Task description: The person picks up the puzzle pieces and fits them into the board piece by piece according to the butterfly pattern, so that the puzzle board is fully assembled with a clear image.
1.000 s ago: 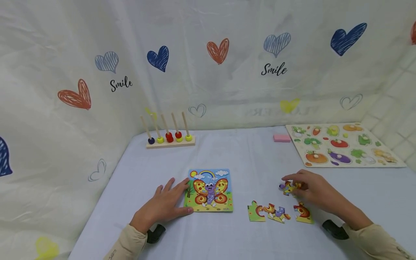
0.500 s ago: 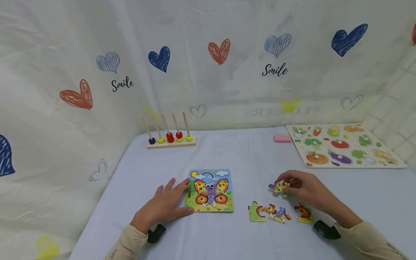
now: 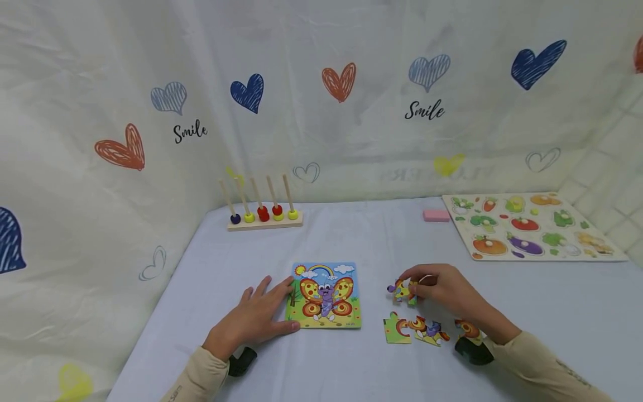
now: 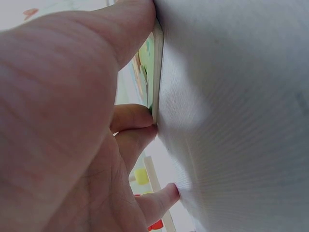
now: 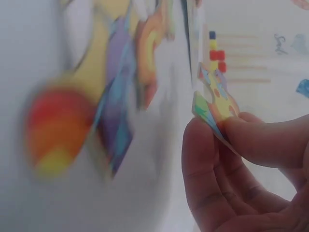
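Note:
My right hand point(image 3: 434, 287) pinches a jigsaw piece point(image 3: 403, 291) between thumb and fingers, over the table behind a row of loose pieces. In the right wrist view the held piece point(image 5: 217, 99) shows yellow, green and blue printing. Below it lie a green corner piece point(image 3: 396, 329), a middle piece point(image 3: 428, 330) with purple and orange, and an orange swirl piece point(image 3: 468, 328) partly covered by my right wrist. My left hand point(image 3: 256, 321), fingers spread, rests at the left edge of a square butterfly picture board point(image 3: 326, 296). In the left wrist view, thumb and fingertips touch the board's edge point(image 4: 157, 72).
A wooden peg stand point(image 3: 265, 223) with coloured beads stands at the back left. A pink block point(image 3: 436, 215) lies at the back, left of a large vegetable puzzle board point(image 3: 540, 229). A white curtain point(image 3: 372, 139) with printed hearts hangs behind the table.
My right hand has moved left with the jigsaw piece, from above the swirl piece to behind the green corner piece. My left hand and the butterfly board have stayed in place.

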### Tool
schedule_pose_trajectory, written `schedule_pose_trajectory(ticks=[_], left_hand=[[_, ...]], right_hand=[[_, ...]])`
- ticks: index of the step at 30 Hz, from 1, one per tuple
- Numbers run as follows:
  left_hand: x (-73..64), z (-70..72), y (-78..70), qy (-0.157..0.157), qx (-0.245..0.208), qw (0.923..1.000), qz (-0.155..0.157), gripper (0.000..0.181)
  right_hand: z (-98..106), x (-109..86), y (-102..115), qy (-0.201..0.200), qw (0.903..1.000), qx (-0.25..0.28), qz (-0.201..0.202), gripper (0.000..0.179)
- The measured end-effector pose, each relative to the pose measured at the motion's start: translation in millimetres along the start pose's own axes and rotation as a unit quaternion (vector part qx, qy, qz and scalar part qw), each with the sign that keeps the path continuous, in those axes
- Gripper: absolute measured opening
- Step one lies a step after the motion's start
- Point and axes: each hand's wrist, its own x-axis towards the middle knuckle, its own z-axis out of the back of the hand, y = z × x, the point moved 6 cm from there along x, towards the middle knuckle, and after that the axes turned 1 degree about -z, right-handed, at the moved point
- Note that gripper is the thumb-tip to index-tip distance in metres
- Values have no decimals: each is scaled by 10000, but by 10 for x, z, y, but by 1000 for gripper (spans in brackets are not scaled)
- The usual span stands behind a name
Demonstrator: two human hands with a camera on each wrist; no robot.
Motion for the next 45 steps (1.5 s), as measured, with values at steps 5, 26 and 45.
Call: schedule_pose_trajectory(ticks=[5, 26, 45], left_hand=[[-1, 26, -15, -7, 14, 10000, -33, 90], [14, -27, 19, -19, 17, 10000, 11, 88], [12, -5, 12, -101, 98, 9999, -94, 86]], right_hand=[[-143, 103, 162, 54, 9999, 124, 85, 18], [-735, 569, 503, 381, 9985, 278, 290, 7], [-927, 766, 584, 393, 9976, -495, 287, 9]])
